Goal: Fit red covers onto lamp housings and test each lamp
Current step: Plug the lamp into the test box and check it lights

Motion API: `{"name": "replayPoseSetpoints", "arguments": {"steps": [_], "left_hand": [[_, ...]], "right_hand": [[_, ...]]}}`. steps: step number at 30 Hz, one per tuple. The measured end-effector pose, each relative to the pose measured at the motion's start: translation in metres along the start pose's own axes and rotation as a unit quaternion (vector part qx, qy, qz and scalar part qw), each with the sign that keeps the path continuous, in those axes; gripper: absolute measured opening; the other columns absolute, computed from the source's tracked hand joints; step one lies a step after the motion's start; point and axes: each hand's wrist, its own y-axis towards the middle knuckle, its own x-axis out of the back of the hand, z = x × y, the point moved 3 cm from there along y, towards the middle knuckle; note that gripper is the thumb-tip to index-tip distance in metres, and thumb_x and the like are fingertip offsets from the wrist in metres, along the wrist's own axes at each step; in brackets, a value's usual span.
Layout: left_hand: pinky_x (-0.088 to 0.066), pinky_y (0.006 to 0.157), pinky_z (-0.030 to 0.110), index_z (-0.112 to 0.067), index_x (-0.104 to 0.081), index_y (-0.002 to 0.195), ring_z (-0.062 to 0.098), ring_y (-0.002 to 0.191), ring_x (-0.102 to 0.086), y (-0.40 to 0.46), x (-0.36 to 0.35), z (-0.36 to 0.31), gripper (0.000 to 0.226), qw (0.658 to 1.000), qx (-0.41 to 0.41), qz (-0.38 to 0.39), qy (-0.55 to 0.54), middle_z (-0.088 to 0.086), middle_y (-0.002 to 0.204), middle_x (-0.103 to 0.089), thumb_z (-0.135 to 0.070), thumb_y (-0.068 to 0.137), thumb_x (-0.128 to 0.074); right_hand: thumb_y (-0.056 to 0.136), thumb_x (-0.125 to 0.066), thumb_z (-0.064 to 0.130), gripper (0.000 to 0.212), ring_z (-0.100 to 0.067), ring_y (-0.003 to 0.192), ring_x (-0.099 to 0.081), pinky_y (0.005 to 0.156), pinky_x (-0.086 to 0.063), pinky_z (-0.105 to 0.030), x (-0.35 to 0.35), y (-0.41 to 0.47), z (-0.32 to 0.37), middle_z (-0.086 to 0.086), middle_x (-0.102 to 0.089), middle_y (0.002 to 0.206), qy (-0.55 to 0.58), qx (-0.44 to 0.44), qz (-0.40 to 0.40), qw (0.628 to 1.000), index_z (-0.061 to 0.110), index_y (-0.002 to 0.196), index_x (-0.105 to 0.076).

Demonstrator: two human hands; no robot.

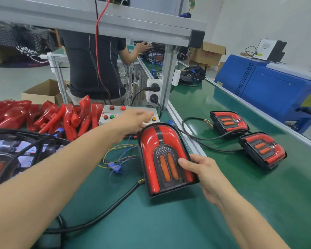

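A lamp (162, 157) with its red cover fitted is tilted up over the green bench, and my right hand (203, 175) grips its lower right edge, thumb on the face. A black cable runs from its base. My left hand (136, 119) reaches with straight fingers over the white test box (115, 112), which carries red, green and orange buttons; the fingertips lie on its right part. A pile of loose red covers (48, 115) sits left of the box. Two covered lamps (229, 121) (262, 150) lie on the conveyor belt at the right.
Lamp housings with cables (13, 151) fill the left edge. Blue connectors and thin coloured wires (117, 162) lie beside the held lamp. An aluminium frame post with sockets (156, 90) stands behind the box. Another person works beyond it. A blue machine (280, 88) stands at right.
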Motion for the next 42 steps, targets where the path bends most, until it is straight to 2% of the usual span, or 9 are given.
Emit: {"name": "replayPoseSetpoints", "arguments": {"steps": [4,10,13,19,25,29,33,36,42], "left_hand": [[-0.042,0.060,0.024,-0.019,-0.070,0.073,0.012,0.067,-0.057,-0.018,0.067,-0.027,0.010,0.960,-0.044,-0.063,0.271,-0.002,0.073,-0.068,-0.026,0.079,-0.072],[-0.047,0.062,0.026,-0.016,-0.058,0.067,0.020,0.071,-0.058,-0.053,0.122,-0.018,0.017,0.765,0.081,-0.047,0.637,-0.002,0.067,-0.058,-0.025,0.073,-0.071],[-0.046,0.063,0.029,-0.014,-0.045,0.062,0.022,0.071,-0.054,-0.062,0.133,0.016,0.027,0.720,0.168,-0.006,0.674,-0.003,0.064,-0.048,-0.023,0.076,-0.066],[-0.050,0.077,0.036,-0.015,-0.064,0.096,0.029,0.095,-0.060,-0.065,0.143,0.051,0.020,0.736,0.180,-0.046,0.651,0.007,0.107,-0.064,-0.011,0.084,-0.049],[-0.047,0.068,0.035,-0.012,-0.063,0.105,0.028,0.097,-0.061,-0.055,0.145,0.052,0.024,0.712,0.136,-0.101,0.681,0.006,0.107,-0.062,-0.011,0.087,-0.048],[-0.045,0.070,0.033,-0.012,-0.058,0.110,0.028,0.102,-0.060,-0.054,0.144,0.054,0.025,0.733,0.158,-0.090,0.656,0.007,0.109,-0.061,-0.013,0.087,-0.048],[-0.047,0.068,0.032,-0.006,-0.061,0.097,0.027,0.078,-0.055,-0.054,0.153,0.037,0.017,0.779,0.155,-0.135,0.593,0.007,0.082,-0.057,-0.018,0.088,-0.054],[-0.048,0.076,0.035,0.004,-0.062,0.097,0.034,0.085,-0.056,-0.054,0.174,0.011,0.032,0.826,0.143,-0.187,0.511,0.023,0.100,-0.064,-0.027,0.090,-0.057],[-0.042,0.069,0.036,-0.008,-0.063,0.085,0.035,0.080,-0.055,-0.072,0.182,-0.056,0.009,0.846,-0.029,-0.322,0.424,0.020,0.084,-0.062,-0.012,0.087,-0.056]], "right_hand": [[0.089,-0.065,0.017,0.020,-0.022,0.077,-0.073,0.073,-0.054,-0.035,0.014,0.006,-0.010,-0.013,-0.076,0.091,0.021,-0.053,-0.036,0.998,0.004,0.102,-0.070],[0.088,-0.065,0.019,0.018,-0.016,0.066,-0.071,0.065,-0.049,-0.033,0.022,0.006,-0.016,-0.013,-0.076,0.088,0.043,-0.078,-0.066,0.994,0.004,0.097,-0.070],[0.087,-0.067,0.020,0.023,-0.022,0.075,-0.068,0.067,-0.049,-0.035,0.024,0.007,-0.018,-0.016,-0.075,0.094,0.042,-0.085,-0.073,0.993,0.002,0.102,-0.069],[0.088,-0.067,0.021,0.017,-0.020,0.070,-0.067,0.065,-0.049,-0.033,0.022,0.010,-0.018,-0.010,-0.076,0.084,0.037,-0.093,-0.078,0.992,0.007,0.096,-0.071],[0.087,-0.068,0.021,0.018,-0.019,0.068,-0.067,0.062,-0.050,-0.031,0.022,0.011,-0.016,-0.010,-0.075,0.081,0.029,-0.103,-0.079,0.991,0.005,0.096,-0.070],[0.088,-0.067,0.022,0.024,-0.023,0.075,-0.066,0.061,-0.052,-0.031,0.023,0.011,-0.014,-0.014,-0.075,0.087,0.011,-0.111,-0.076,0.991,0.002,0.101,-0.069],[0.090,-0.065,0.022,0.026,-0.021,0.073,-0.066,0.062,-0.052,-0.031,0.023,0.011,-0.011,-0.015,-0.075,0.091,-0.009,-0.116,-0.065,0.991,0.001,0.106,-0.068],[0.091,-0.065,0.023,0.024,-0.018,0.065,-0.066,0.056,-0.053,-0.028,0.023,0.011,-0.010,-0.013,-0.075,0.086,-0.039,-0.118,-0.067,0.990,0.003,0.103,-0.068],[0.091,-0.065,0.026,0.018,-0.015,0.057,-0.062,0.050,-0.052,-0.025,0.024,0.012,-0.009,-0.004,-0.071,0.066,-0.106,-0.087,-0.092,0.986,0.008,0.087,-0.069]]}}
